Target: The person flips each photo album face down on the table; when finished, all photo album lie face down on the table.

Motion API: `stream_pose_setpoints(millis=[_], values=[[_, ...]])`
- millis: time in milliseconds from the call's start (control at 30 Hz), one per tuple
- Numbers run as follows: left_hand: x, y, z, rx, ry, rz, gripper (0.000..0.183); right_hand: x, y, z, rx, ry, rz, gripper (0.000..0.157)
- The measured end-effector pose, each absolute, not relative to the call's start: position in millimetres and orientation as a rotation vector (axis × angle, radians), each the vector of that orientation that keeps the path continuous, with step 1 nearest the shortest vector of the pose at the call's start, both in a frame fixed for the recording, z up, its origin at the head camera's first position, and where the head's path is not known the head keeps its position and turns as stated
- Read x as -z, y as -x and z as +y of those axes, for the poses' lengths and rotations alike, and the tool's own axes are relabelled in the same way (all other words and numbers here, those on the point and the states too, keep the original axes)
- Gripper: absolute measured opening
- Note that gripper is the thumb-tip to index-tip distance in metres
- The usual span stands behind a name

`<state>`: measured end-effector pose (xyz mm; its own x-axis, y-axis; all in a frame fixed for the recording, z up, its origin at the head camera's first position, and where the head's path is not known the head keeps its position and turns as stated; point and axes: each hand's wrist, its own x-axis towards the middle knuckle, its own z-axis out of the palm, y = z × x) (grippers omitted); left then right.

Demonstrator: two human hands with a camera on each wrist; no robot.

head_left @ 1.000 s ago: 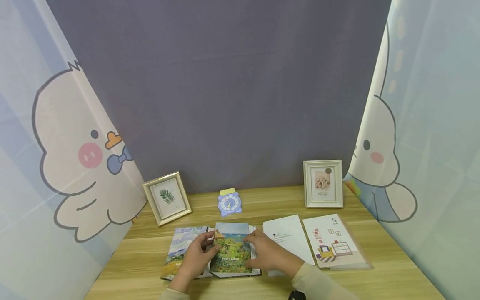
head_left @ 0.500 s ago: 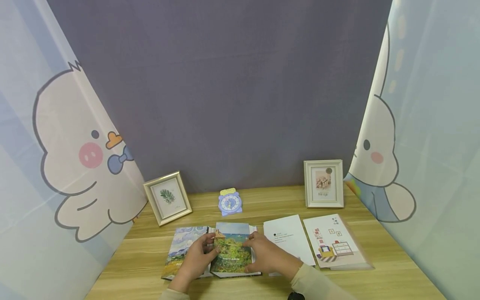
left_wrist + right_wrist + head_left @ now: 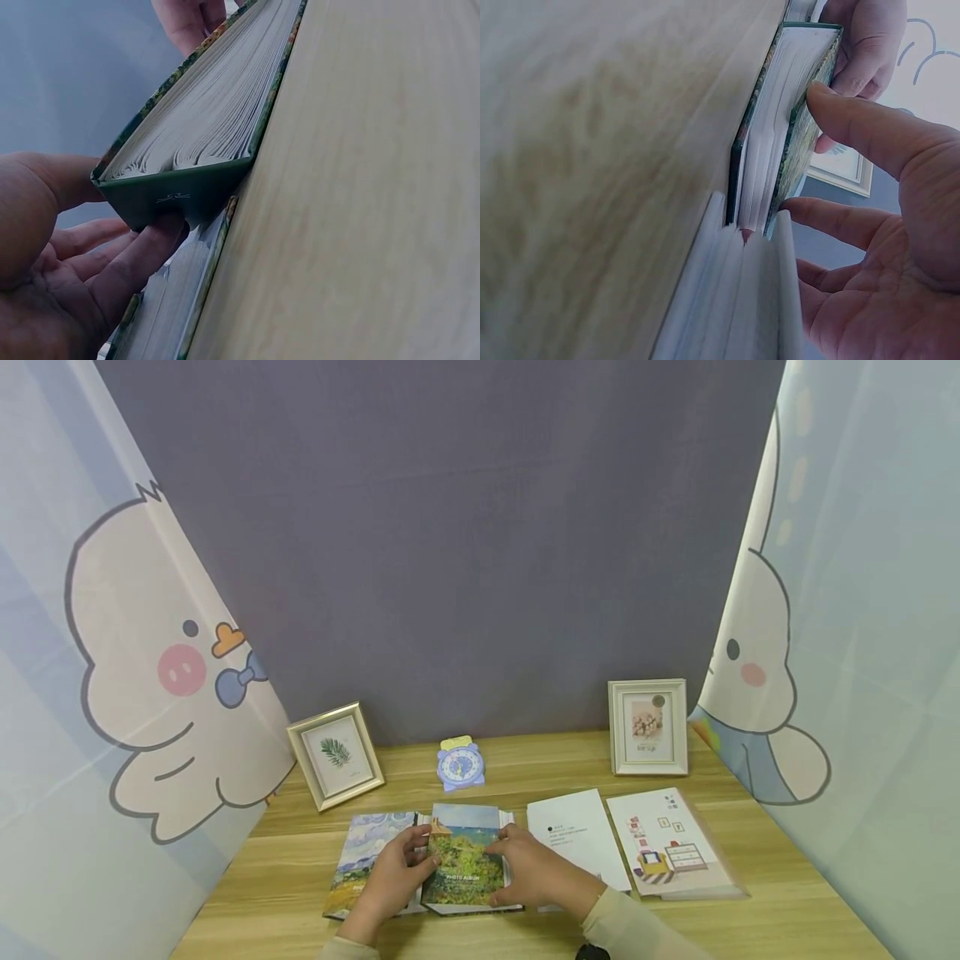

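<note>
A photo album with a painted landscape cover lies in front of me in the head view. My left hand grips its left side; in the left wrist view the thumb is at the cover's edge and a finger presses the dark green spine. My right hand holds the right side, thumb and finger on the cover's edge in the right wrist view. Its other fingers are partly hidden. A second painted album lies to the left, partly beneath my left hand. A white album lies by my right hand.
An album with a furniture drawing lies at the right. Behind stand a gold frame with a leaf print, a purple clock-shaped item and a cream frame. A grey curtain backs the wooden table.
My right hand's fingertips have shifted slightly along the album's right edge. Both hands stay on the same album, and the other things keep their places.
</note>
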<state>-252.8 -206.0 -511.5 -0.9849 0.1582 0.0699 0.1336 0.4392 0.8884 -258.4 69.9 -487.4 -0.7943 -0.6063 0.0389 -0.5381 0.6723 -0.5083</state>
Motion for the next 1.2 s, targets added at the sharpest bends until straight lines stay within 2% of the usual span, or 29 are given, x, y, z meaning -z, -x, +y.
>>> stream_pose_setpoints(millis=[400, 933, 1200], values=[[515.0, 255.5, -206.8, -1.755, -0.280, 2.578, 0.061, 489.2, 261.3, 69.6, 0.772, 0.932, 2.751, 0.073], [513.4, 256.9, -202.3, -2.049, -0.212, 2.524, 0.038, 484.5, 261.4, 73.9, 0.906, 0.929, 2.666, 0.076], [513.8, 255.6, -200.5, -2.057, -0.261, 2.560, 0.035, 484.6, 262.0, 75.3, 0.956, 0.945, 2.627, 0.075]])
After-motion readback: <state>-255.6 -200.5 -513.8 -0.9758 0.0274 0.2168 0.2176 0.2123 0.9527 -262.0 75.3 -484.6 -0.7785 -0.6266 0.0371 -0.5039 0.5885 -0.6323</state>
